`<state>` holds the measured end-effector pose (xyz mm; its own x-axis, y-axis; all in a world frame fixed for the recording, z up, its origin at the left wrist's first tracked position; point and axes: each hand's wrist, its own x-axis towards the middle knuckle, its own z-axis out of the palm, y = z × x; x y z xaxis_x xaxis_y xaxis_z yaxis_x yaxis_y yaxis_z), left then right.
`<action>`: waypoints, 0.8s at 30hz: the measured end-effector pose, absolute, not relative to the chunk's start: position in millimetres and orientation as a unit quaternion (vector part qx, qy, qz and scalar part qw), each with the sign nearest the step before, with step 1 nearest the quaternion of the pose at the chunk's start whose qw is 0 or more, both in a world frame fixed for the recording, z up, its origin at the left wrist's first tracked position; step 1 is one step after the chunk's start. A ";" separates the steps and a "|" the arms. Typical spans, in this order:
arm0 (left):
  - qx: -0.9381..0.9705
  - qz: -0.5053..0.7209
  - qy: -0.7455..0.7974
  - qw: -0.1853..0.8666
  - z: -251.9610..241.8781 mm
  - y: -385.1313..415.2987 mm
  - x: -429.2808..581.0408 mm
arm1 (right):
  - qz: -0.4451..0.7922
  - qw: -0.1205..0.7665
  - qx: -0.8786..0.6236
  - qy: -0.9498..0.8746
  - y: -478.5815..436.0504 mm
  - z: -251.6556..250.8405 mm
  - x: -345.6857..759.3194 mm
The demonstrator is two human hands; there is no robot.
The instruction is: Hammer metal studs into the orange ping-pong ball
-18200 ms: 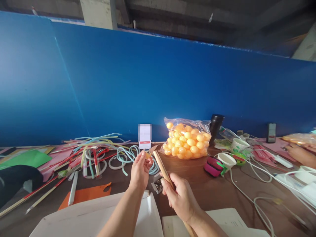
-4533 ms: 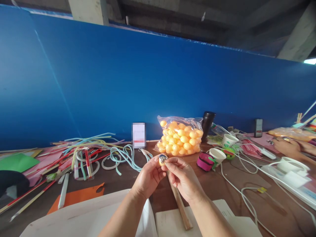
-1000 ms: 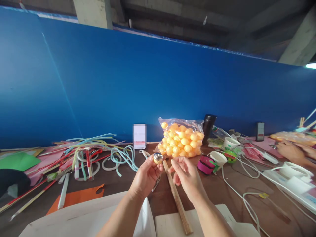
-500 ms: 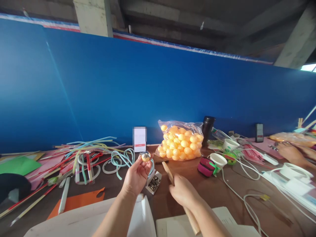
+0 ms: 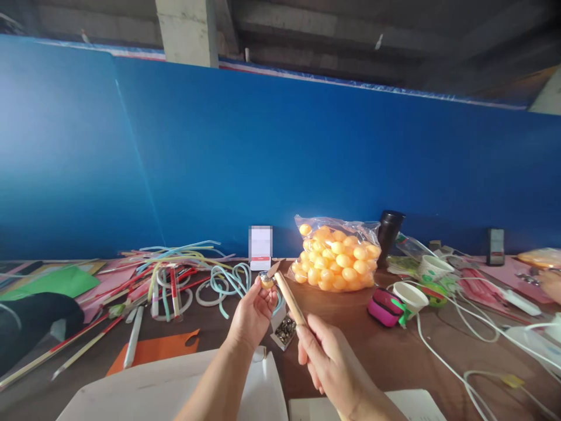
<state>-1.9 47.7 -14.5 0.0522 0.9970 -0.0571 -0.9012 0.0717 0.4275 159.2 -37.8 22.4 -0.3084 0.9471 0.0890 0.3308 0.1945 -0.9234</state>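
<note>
My left hand (image 5: 248, 318) pinches a small shiny gold-and-silver ball (image 5: 267, 282) in its fingertips, palm turned up. I cannot tell what kind of ball it is. In my right hand (image 5: 329, 358) is a pale wooden stick (image 5: 289, 297), slanting up and left. Its far tip is right beside the ball; whether they touch is unclear. A small open box (image 5: 277, 341) filled with little shiny metal pieces (image 5: 286, 329) stands on the table between my hands.
A clear bag of orange balls (image 5: 336, 257) sits behind, near a black bottle (image 5: 390, 234) and a propped phone (image 5: 261, 248). Tubes and sticks (image 5: 175, 263) clutter the left. Paper cups (image 5: 411, 297), a pink pouch (image 5: 385, 307) and white cables (image 5: 423, 339) lie right. Another person's hand (image 5: 551, 283) shows far right.
My right hand has turned and the stick's tip has moved up and left to the ball. My left hand keeps hold of the ball. The view has shifted slightly.
</note>
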 end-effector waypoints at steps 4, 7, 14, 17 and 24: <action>0.143 0.674 0.161 0.707 -17.9 49.4 -2.4 | 0.393 0.353 -0.467 -0.709 -40.1 21.7 156.3; 0.148 0.670 0.167 0.708 -18.4 49.1 -2.3 | 0.382 0.338 -0.482 -0.712 -39.1 21.8 156.5; 0.146 0.670 0.178 0.706 -16.0 48.5 -1.7 | 0.356 0.350 -0.488 -0.716 -39.3 23.2 158.8; 0.153 0.667 0.178 0.707 -16.8 49.0 -1.7 | 0.362 0.338 -0.490 -0.717 -40.6 24.7 158.1; 0.143 0.671 0.177 0.706 -17.9 48.6 -2.2 | 0.364 0.345 -0.496 -0.709 -40.6 27.3 158.1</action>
<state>-2.2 48.6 -17.9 0.0368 0.9977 -0.0575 -0.8968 0.0584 0.4386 158.1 -40.6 27.3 -0.2693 0.9545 0.1281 0.4522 0.2428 -0.8582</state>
